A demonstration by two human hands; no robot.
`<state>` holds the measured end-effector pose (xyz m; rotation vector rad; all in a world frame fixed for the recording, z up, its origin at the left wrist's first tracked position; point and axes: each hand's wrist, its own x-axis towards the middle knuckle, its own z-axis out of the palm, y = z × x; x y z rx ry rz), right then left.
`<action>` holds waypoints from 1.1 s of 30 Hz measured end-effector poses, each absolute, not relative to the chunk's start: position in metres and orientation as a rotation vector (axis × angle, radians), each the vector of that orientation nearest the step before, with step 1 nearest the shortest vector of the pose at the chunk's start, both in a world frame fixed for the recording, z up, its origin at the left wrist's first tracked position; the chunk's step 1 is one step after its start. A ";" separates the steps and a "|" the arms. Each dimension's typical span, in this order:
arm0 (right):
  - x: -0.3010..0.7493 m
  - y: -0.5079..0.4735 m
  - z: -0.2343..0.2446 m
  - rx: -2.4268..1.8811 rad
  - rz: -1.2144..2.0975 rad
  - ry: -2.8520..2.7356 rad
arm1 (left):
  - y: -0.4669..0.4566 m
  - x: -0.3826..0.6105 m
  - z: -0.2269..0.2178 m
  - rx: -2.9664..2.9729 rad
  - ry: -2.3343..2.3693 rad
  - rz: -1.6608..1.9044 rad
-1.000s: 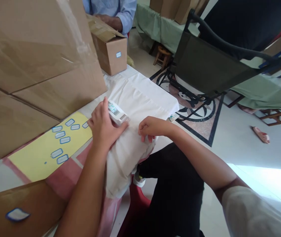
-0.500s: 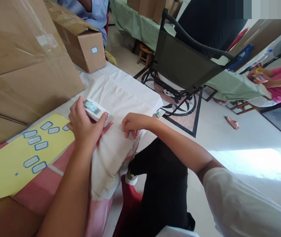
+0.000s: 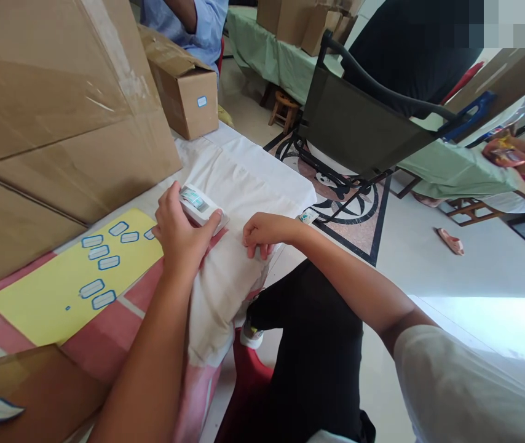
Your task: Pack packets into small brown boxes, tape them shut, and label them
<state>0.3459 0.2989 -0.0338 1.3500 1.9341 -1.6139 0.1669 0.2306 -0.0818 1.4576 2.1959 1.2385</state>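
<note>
My left hand (image 3: 183, 227) grips a small white box (image 3: 200, 206) with a teal printed picture on its top, thumb on the near end and fingers round the far side. The box is at the level of the white cloth (image 3: 230, 184) over the table. To its right, my right hand (image 3: 262, 235) hangs over the cloth's edge with its fingers curled in; whether anything is between them is hidden. Left of my left hand lies a yellow sheet (image 3: 64, 295) bearing several blue-edged white labels (image 3: 109, 263).
Large cardboard boxes (image 3: 73, 123) wall off the table's left side, with a smaller carton (image 3: 193, 101) behind. An open carton (image 3: 23, 394) stands at lower left. A dark folding chair (image 3: 359, 117) is beyond the table. Other people sit nearby, one in pink at the right.
The view has swung left, so everything appears shifted to the right, and more of the lower-left carton with a loose label shows. Both hands keep nearly the same pose.
</note>
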 end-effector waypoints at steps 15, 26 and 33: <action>0.348 0.302 -0.038 1.311 -1.628 1.944 | 0.231 0.163 -0.089 1.504 2.202 1.187; 0.343 0.299 -0.030 1.318 -1.589 1.916 | 0.232 0.159 -0.094 1.565 2.156 1.250; 0.346 0.299 -0.032 1.302 -1.596 1.959 | 0.231 0.162 -0.092 1.518 2.171 1.255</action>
